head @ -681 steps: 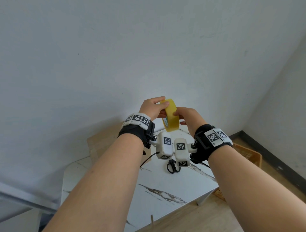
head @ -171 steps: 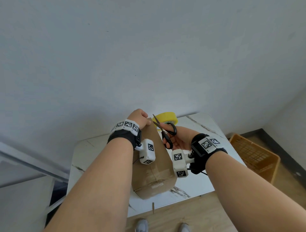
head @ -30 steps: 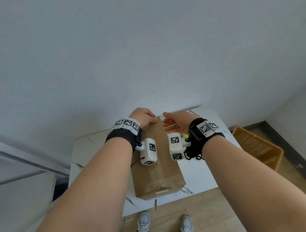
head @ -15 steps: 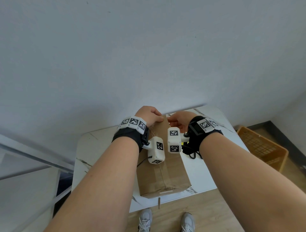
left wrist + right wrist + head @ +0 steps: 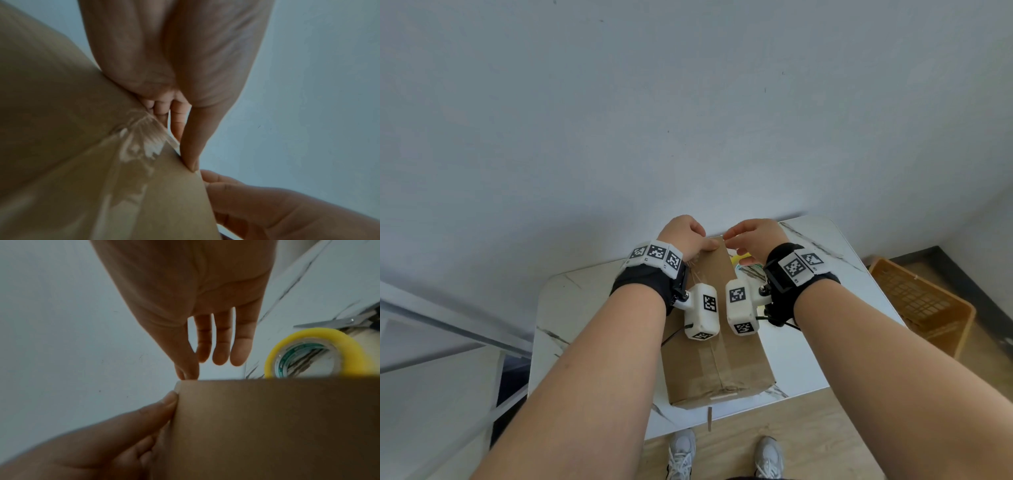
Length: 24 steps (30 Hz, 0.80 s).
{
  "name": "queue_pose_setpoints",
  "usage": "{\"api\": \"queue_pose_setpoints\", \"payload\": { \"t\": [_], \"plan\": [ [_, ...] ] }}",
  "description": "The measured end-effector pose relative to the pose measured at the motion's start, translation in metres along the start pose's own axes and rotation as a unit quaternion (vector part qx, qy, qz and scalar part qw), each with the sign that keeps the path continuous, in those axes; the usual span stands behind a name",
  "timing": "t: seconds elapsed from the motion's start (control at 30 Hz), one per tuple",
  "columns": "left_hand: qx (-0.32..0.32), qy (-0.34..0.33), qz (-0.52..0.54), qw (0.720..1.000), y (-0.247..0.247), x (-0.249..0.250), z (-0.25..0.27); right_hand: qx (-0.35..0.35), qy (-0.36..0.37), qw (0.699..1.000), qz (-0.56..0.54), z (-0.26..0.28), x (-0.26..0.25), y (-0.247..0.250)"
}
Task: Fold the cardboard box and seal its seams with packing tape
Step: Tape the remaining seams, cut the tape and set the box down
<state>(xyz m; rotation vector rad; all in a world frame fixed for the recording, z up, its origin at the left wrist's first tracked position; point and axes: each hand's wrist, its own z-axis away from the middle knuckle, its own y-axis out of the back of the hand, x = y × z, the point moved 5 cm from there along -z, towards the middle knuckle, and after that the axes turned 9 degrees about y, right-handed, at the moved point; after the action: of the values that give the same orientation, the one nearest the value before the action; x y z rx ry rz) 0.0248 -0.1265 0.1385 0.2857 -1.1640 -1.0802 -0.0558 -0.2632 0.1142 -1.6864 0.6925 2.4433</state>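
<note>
The brown cardboard box (image 5: 719, 359) lies lengthwise on the white marble table (image 5: 571, 308), with clear tape along its top seam. Both hands are at its far end. My left hand (image 5: 697, 240) curls its fingers over the far top edge, thumb laid along that edge; wrinkled clear tape (image 5: 139, 138) sits just below it. My right hand (image 5: 736, 240) keeps its fingers straight, and its thumb and index tip touch the same edge (image 5: 186, 375) beside the left thumb (image 5: 162, 404). The yellow tape roll (image 5: 308, 352) lies on the table just right of the box.
Scissors (image 5: 339, 322) lie behind the tape roll on the table. An orange plastic crate (image 5: 921, 305) stands on the wooden floor to the right. The wall runs close behind the table's far edge. My feet (image 5: 681, 452) are at the near edge.
Over the last second my right hand has slid left along the box's far edge until it nearly meets the left hand. The left hand has stayed put.
</note>
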Motion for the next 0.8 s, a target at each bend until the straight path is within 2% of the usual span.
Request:
{"api": "queue_pose_setpoints", "payload": {
  "t": [0.17,0.3,0.57,0.8],
  "plan": [
    [-0.008,-0.012,0.016,1.0,0.0,0.001,0.001,-0.002,0.005,1.0,0.006,-0.002,0.001,-0.001],
    [-0.012,-0.008,0.02,1.0,0.0,0.002,0.002,-0.037,-0.012,0.999,-0.012,0.0,0.0,-0.003],
    [0.007,0.009,-0.005,1.0,0.003,0.0,0.002,-0.123,0.0,0.992,0.028,-0.002,0.0,-0.015],
    [0.0,-0.001,-0.021,1.0,0.003,0.0,0.002,-0.143,-0.031,0.989,-0.009,-0.003,-0.002,-0.014]
  ]
}}
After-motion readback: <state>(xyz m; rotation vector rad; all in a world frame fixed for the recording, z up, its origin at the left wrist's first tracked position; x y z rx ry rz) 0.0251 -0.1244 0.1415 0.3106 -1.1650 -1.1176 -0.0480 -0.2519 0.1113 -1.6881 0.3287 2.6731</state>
